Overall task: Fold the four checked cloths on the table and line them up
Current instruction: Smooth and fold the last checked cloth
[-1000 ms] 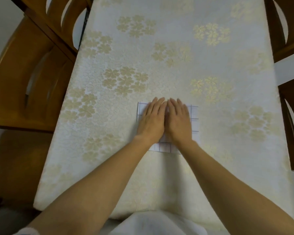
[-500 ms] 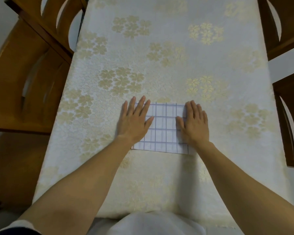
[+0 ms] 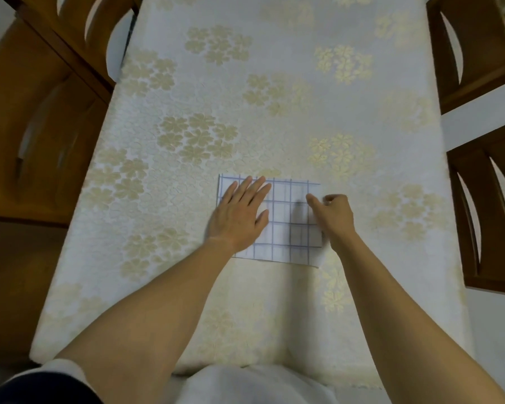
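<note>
The fingers point(image 3: 254, 189) of the left hand point(image 3: 238, 215) are laid flat and slightly spread, with the thumb held out to the side, and are pressed on the left part of a white rectangular cloth with a blue checked grid point(image 3: 286, 217). The fingers point(image 3: 334, 199) of the right hand point(image 3: 333, 215) are curled inward, with the thumb pointed toward the left of the frame; the right edge of the cloth is met by them, and that edge appears to be pinched, though the grip itself is blurred and cannot be told with certainty. The right part of the cloth looks slightly lifted beneath this hand, and a soft shadow is cast on the grid beside the thumb.

The cloth is found just below the middle of the frame, flat on a cream tablecloth patterned with pale gold flower clusters point(image 3: 204, 141), by which the long table is covered from the top of the frame to the bottom. Only this one checked cloth is seen. Both bare forearms are stretched up from the lower corners of the frame, and a dark sleeve edged in white point(image 3: 50, 380) is seen at the lower left. Brown wooden chairs with curved slats are placed along the left point(image 3: 41, 118) and the right point(image 3: 484, 199) of the frame, close against the table's sides.
</note>
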Action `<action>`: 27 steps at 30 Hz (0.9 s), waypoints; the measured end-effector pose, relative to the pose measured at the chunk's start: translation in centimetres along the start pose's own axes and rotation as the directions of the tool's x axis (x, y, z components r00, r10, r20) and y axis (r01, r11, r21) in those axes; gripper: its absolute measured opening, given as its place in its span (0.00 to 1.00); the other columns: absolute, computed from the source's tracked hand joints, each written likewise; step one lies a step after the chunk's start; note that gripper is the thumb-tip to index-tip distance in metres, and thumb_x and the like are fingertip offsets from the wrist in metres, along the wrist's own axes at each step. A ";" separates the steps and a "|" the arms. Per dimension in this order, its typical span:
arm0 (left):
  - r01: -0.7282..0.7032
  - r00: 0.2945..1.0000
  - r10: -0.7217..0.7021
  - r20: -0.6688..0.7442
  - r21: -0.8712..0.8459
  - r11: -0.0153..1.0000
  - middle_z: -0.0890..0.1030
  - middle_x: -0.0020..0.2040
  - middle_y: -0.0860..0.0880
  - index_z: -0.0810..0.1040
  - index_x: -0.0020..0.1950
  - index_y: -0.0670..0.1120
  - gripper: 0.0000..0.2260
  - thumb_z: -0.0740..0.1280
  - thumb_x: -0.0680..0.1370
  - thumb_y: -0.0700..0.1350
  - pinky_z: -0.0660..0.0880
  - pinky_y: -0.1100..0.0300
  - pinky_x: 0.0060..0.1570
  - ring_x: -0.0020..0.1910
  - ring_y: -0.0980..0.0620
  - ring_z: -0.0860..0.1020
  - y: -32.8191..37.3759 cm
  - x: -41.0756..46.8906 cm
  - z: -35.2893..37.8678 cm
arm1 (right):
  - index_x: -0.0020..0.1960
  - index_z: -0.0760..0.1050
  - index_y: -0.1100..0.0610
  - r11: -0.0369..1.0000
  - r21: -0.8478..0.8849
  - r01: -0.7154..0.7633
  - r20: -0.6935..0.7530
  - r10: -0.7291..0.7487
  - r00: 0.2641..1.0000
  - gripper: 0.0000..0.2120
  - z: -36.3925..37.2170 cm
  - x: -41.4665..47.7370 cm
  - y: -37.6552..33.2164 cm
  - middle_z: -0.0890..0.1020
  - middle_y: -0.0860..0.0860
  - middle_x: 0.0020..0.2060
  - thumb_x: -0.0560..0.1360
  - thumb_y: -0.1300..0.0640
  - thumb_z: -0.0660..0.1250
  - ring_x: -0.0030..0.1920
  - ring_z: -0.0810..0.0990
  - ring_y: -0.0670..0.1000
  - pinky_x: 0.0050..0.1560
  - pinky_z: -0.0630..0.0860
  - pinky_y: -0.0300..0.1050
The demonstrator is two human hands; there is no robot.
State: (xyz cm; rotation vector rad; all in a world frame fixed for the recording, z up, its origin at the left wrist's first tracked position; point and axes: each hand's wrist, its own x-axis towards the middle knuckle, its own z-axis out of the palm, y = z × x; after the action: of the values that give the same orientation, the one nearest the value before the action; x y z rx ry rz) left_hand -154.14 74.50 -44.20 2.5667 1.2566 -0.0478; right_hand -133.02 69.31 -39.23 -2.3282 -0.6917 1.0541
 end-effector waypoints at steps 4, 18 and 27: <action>0.008 1.000 -0.008 -0.003 0.009 1.000 0.45 0.84 0.52 0.45 0.84 0.50 0.28 0.46 0.86 0.58 0.44 0.50 0.81 0.82 0.52 0.43 0.0 -0.2 0.1 | 0.33 0.66 0.55 0.999 -0.041 -0.027 0.109 0.032 0.994 0.22 -0.1 -1.4 1.2 0.69 0.52 0.29 0.78 0.45 0.69 0.30 0.69 0.52 0.35 0.65 0.45; -0.003 1.000 0.004 -0.011 0.014 1.000 0.45 0.84 0.51 0.44 0.84 0.49 0.30 0.45 0.85 0.59 0.44 0.49 0.81 0.83 0.51 0.43 -0.2 -0.1 0.3 | 0.55 0.77 0.64 0.946 0.235 -0.225 0.151 0.193 0.970 0.25 -0.3 -3.6 -0.5 0.79 0.64 0.47 0.74 0.42 0.74 0.47 0.81 0.60 0.47 0.81 0.61; 0.013 1.000 -0.013 -0.022 0.016 1.000 0.42 0.84 0.51 0.42 0.84 0.48 0.28 0.42 0.86 0.56 0.43 0.49 0.81 0.82 0.52 0.41 -0.1 -0.2 0.4 | 0.42 0.70 0.59 0.889 -0.288 0.357 -0.056 -0.388 0.920 0.14 1.3 -6.4 -1.0 0.74 0.49 0.32 0.84 0.55 0.57 0.32 0.72 0.49 0.30 0.66 0.43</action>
State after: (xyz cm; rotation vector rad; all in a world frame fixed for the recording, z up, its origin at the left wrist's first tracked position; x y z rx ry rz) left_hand -154.28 74.31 -44.59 2.5797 1.2860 -0.0325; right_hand -137.93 66.40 -35.94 -2.3197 -1.2489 0.6824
